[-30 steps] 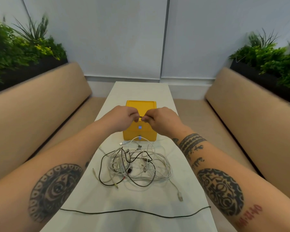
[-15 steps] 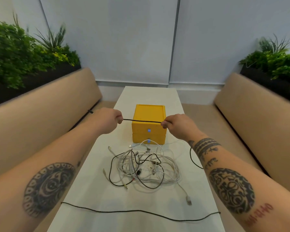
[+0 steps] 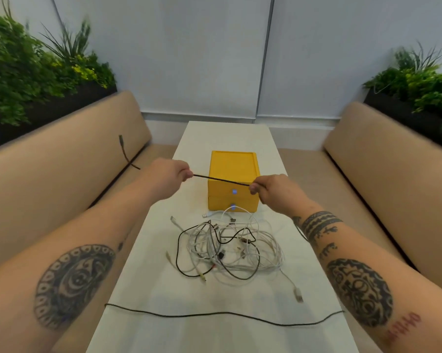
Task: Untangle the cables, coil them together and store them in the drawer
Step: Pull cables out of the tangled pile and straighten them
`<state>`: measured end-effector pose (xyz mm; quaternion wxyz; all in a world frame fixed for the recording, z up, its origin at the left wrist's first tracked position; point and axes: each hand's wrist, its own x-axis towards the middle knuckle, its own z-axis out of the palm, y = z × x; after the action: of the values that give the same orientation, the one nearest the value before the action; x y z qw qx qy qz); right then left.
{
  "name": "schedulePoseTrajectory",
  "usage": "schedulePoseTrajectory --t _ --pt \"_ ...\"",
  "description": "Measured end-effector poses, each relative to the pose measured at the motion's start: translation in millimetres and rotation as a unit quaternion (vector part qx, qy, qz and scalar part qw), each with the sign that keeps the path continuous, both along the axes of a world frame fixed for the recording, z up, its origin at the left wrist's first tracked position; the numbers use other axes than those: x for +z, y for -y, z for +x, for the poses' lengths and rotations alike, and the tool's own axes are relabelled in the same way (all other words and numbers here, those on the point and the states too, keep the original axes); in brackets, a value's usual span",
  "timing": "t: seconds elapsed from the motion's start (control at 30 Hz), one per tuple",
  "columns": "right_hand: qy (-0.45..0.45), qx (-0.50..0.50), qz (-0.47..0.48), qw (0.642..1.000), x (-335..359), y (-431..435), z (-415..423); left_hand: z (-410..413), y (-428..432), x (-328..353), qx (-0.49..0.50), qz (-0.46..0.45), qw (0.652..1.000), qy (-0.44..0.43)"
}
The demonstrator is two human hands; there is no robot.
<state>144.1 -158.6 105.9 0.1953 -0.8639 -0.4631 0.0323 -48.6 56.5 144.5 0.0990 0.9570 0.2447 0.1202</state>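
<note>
A black cable is stretched taut in the air between my two hands, in front of the yellow drawer box. My left hand pinches it, and its plug end sticks up past that hand over the left bench. My right hand pinches the other side. The rest of this cable drops by my right wrist and lies across the table's near edge. A tangle of white and black cables lies on the white table below my hands. Both drawers of the box are closed.
Tan padded benches run along both sides of the narrow table. Planters with green plants sit behind each bench. A white plug trails from the tangle toward the right near edge.
My hands, which touched at the box a second ago, have moved apart. The stretch of black cable between them has grown longer, and its plug end has swung out to the left.
</note>
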Motion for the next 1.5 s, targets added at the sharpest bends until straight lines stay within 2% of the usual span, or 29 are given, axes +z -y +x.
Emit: schedulePoseTrajectory --t 0.2,0.3,0.47,0.67,0.9,1.1,1.23,1.4,1.5 --pt "0.01 -0.047 -0.033 0.998 -18.3 20.8 10.9 -37.6 -28.5 -14.0 0.054 -0.018 0.998 0.028" --pt "0.008 -0.056 -0.034 0.998 -19.5 18.5 7.1 -45.4 -37.2 -21.2 0.076 -0.035 0.996 0.012" --pt "0.009 -0.045 0.004 0.999 -0.7 18.1 -5.4 -59.2 -47.2 -23.4 0.051 -0.043 0.998 -0.013" --pt "0.062 -0.039 -0.038 0.997 3.2 33.5 -5.6 -67.1 -52.6 -16.4 0.06 -0.021 0.998 0.003" --pt "0.033 -0.084 -0.095 0.991 -45.1 90.8 -4.9 -105.5 -68.7 -58.0 0.086 -0.092 0.992 -0.021" --pt "0.015 -0.112 -0.117 0.987 -84.0 121.1 -8.3 -122.0 -66.6 -86.5 0.101 -0.105 0.989 -0.034" --pt "0.017 -0.127 -0.143 0.981 -113.3 140.3 -13.8 -141.5 -73.5 -121.9 0.104 -0.166 0.979 -0.062" --pt "-0.031 -0.148 -0.163 0.975 -160.1 149.5 -30.7 -165.2 -74.0 -182.0 0.139 -0.238 0.959 -0.067" --pt "-0.076 -0.139 -0.204 0.966 -183.4 152.8 -52.8 -181.6 -73.2 -212.9 0.157 -0.246 0.953 -0.084"
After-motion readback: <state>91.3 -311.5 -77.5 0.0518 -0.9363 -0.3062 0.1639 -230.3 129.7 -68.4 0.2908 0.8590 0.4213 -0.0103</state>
